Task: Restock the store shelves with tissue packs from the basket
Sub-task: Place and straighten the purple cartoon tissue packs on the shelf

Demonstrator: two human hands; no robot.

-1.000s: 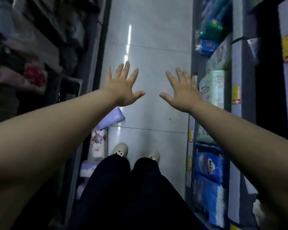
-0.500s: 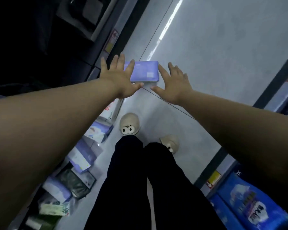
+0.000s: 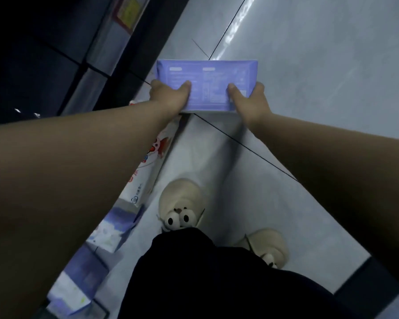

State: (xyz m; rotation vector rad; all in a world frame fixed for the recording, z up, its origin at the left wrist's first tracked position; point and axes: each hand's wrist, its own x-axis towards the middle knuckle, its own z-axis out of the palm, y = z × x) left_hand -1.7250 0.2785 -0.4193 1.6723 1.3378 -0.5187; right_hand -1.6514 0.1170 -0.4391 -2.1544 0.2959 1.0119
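Two cream plush slippers with toy eyes (image 3: 182, 203) stand on the pale grey tiled floor (image 3: 309, 88), under black trousers (image 3: 217, 272). Beside the left foot, along the base of the dark store shelving (image 3: 55, 54), lie other goods: a white plastic pack with a red cartoon print (image 3: 148, 162) and lavender-and-white wrapped packs (image 3: 115, 229). No basket can be made out.

Farther out, both arms reach forward and hold the flat lavender plastic-wrapped tissue pack (image 3: 207, 74) over the floor. Its long axis runs left to right across the body, printed face up. The left hand (image 3: 168, 95) grips the left end and the right hand (image 3: 249, 100) the right end. Each thumb is pressed on top with the fingers curled underneath, out of sight, and neither hand is nearer.

The shelving lies to the pack's left, close to the left hand, with a yellow-and-red shelf label (image 3: 127, 10) farther up. The placing probably calls for a swing leftward. Open floor ahead and to the right leaves room to turn the pack, and the dark shelf base at lower right (image 3: 366, 279) is well apart.
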